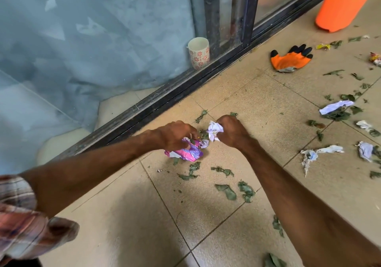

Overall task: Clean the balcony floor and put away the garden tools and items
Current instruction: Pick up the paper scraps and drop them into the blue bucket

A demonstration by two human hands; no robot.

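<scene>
My left hand (175,135) grips a pink and purple foil wrapper (186,153) together with some green leaves, low over the tan tile floor (127,221). My right hand (232,131) is curled round a crumpled white paper (214,130) and a few leaves, right beside the left hand. Torn green leaves (226,191) lie scattered on the tiles below and to the right of both hands. Several crumpled white paper scraps (321,151) lie to the right.
An orange and black garden glove (290,59) lies flat near the dark sliding door track (185,85). An orange sprayer tank (342,4) stands at the top right. A patterned cup (199,53) sits behind the glass. Small coloured wrappers (375,59) lie at the far right.
</scene>
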